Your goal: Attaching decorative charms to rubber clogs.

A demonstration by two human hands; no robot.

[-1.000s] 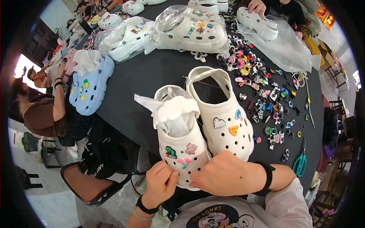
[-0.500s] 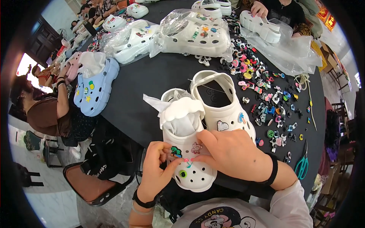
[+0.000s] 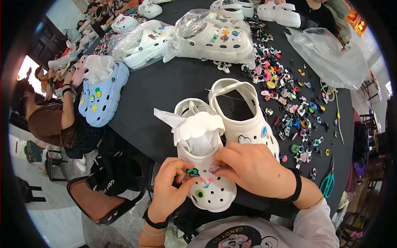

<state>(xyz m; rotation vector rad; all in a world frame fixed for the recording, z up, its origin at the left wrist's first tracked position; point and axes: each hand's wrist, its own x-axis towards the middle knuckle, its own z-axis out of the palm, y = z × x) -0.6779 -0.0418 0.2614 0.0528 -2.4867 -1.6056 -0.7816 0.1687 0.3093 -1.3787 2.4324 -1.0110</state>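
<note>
A white clog (image 3: 215,201) stands toe toward me at the table's near edge, with white paper stuffed in its opening. My left hand (image 3: 170,188) pinches a palm tree charm (image 3: 192,172) on the clog's upper between thumb and fingers. My right hand (image 3: 258,171), thumb and forefinger closed, grips a pink charm (image 3: 214,168) beside it, partly hidden by the fingers. Just below sit a pink and teal charm (image 3: 207,182) and a round green charm (image 3: 200,194). Behind my right hand a second white clog (image 3: 248,129) carries a few charms.
Loose charms (image 3: 297,111) lie scattered along the table's right side, with teal-handled scissors (image 3: 328,184) near the edge. Plastic-wrapped white clogs (image 3: 223,43) stand farther back. A blue clog (image 3: 103,97) is at the left. Other people sit around the table (image 3: 153,95).
My right fingers moved up from the pink and teal charm to the pink charm. My left hand still pinches the palm tree, now tilted. Across the table, a white clog moved off its plastic bag.
</note>
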